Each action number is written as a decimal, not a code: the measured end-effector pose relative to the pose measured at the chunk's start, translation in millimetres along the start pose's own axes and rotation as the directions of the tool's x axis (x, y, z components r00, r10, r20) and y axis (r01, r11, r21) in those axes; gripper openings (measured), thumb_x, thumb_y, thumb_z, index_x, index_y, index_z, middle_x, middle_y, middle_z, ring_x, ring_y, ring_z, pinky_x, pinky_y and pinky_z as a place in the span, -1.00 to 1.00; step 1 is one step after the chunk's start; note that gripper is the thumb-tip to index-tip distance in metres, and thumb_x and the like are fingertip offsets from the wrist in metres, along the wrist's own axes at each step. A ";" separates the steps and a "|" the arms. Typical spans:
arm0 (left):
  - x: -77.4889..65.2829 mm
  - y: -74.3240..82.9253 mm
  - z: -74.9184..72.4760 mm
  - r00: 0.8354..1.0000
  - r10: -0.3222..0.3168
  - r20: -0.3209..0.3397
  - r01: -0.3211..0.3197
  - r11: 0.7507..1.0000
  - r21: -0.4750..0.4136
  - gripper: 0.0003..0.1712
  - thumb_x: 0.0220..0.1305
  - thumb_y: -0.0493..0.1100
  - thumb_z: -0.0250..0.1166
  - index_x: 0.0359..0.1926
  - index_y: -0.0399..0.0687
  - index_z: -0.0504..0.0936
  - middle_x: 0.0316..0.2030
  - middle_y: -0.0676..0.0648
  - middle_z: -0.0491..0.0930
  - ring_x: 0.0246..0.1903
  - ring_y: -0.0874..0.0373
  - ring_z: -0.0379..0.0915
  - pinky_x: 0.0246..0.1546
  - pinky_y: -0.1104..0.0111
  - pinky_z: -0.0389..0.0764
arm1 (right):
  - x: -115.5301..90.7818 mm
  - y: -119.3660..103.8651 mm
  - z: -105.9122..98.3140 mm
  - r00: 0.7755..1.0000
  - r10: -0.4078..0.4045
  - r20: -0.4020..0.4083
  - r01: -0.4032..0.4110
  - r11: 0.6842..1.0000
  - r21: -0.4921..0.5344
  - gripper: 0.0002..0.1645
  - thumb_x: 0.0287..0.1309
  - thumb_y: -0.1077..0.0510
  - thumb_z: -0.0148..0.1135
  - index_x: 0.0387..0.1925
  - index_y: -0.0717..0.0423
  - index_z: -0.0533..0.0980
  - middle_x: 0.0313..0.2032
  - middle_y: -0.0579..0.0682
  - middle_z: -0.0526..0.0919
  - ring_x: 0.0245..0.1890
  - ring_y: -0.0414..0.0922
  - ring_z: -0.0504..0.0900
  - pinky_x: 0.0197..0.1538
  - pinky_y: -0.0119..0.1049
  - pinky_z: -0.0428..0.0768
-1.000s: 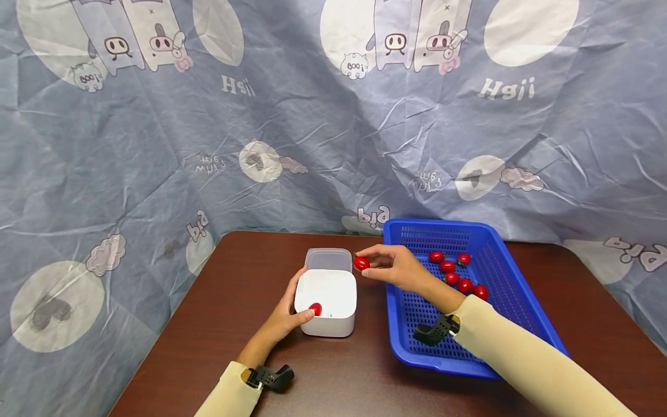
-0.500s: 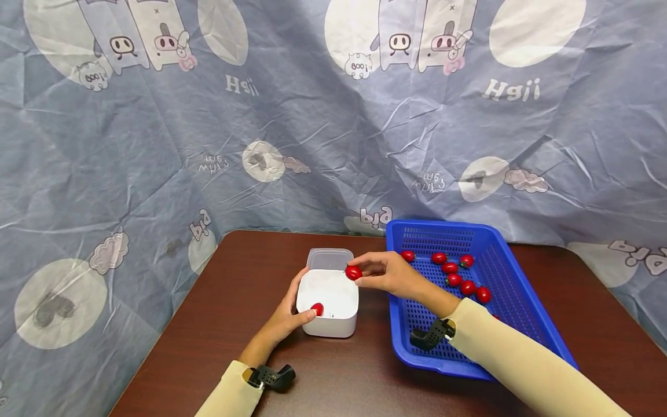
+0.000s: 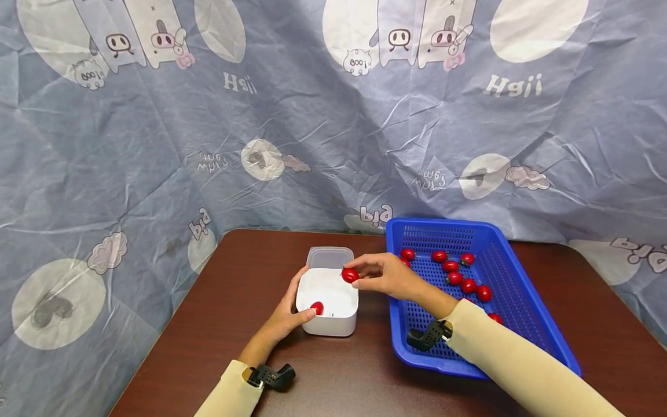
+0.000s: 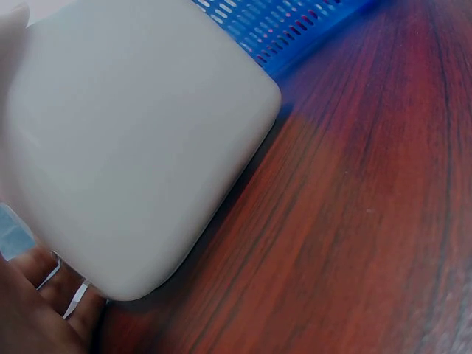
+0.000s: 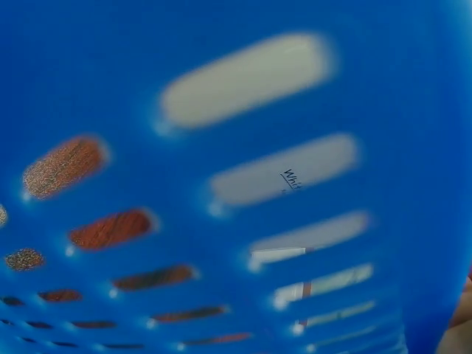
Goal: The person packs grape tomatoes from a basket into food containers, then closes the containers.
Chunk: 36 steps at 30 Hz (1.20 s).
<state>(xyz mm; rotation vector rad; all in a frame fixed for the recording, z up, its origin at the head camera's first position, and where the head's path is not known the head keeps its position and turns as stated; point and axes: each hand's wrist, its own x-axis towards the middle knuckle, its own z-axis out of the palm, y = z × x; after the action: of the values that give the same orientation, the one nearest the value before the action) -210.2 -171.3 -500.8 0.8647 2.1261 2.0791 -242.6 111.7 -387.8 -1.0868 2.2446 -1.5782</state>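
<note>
A white square box (image 3: 329,325) stands on the table in the head view. Its left side is gripped by my left hand (image 3: 285,311), thumb over the near left rim. Inside, beside that thumb, lies one red cherry tomato (image 3: 317,307). My right hand (image 3: 384,274) pinches another cherry tomato (image 3: 350,275) between thumb and fingertips, over the box's right rim. In the left wrist view the box wall (image 4: 140,147) fills the upper left, with curled fingers (image 4: 65,291) under its corner. A sliver of the right hand (image 5: 459,324) shows at the right wrist view's edge.
A blue slotted basket (image 3: 395,324) holding several cherry tomatoes (image 3: 468,285) stands right of the box, under the right forearm. Its slotted wall (image 5: 184,169) fills the right wrist view. Behind the box is a translucent lid (image 3: 330,258). A patterned cloth (image 3: 292,116) hangs behind the brown table (image 3: 250,255).
My right hand has moved left and slightly nearer with the cherry tomato, from beside the box to over its right rim. The left hand and box have stayed in place.
</note>
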 end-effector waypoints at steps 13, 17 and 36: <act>-0.3 0.0 -1.1 1.000 -0.005 -0.001 0.005 1.000 0.004 0.05 0.13 -0.11 0.34 0.51 0.24 -0.09 0.41 -0.12 0.04 0.27 -0.13 0.09 0.13 0.14 0.39 | -2.1 -14.8 7.0 0.999 -0.016 0.052 0.021 0.996 -0.089 -0.56 0.04 0.40 0.35 0.02 0.37 0.55 -0.22 0.25 0.69 -0.31 0.14 0.66 -0.20 -0.04 0.63; 0.1 0.1 -0.8 1.000 -0.005 -0.006 0.006 1.000 0.010 0.04 0.13 -0.11 0.34 0.50 0.25 -0.09 0.42 -0.12 0.04 0.28 -0.12 0.08 0.15 0.14 0.37 | -4.9 -34.2 8.4 0.998 -0.014 0.068 0.022 0.992 -0.123 -0.59 0.04 0.39 0.35 -0.02 0.38 0.56 -0.25 0.27 0.68 -0.33 0.12 0.64 -0.19 -0.08 0.63; 0.2 4.7 2.3 1.000 -0.007 -0.003 0.007 1.000 -0.023 0.03 0.13 -0.15 0.31 0.51 0.21 -0.09 0.40 -0.14 0.05 0.24 -0.12 0.11 0.07 0.16 0.45 | -0.5 -2.5 5.4 0.996 -0.028 0.079 0.045 0.975 -0.217 -0.58 0.05 0.13 0.43 0.00 0.11 0.62 -0.18 -0.01 0.72 -0.29 -0.14 0.69 -0.17 -0.30 0.63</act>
<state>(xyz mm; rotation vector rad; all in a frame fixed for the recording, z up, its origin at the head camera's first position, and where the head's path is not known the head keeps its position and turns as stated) -207.7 -169.4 -496.6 0.8512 2.0988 2.0991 -238.2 107.6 -388.0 -1.2272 2.4028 -1.3016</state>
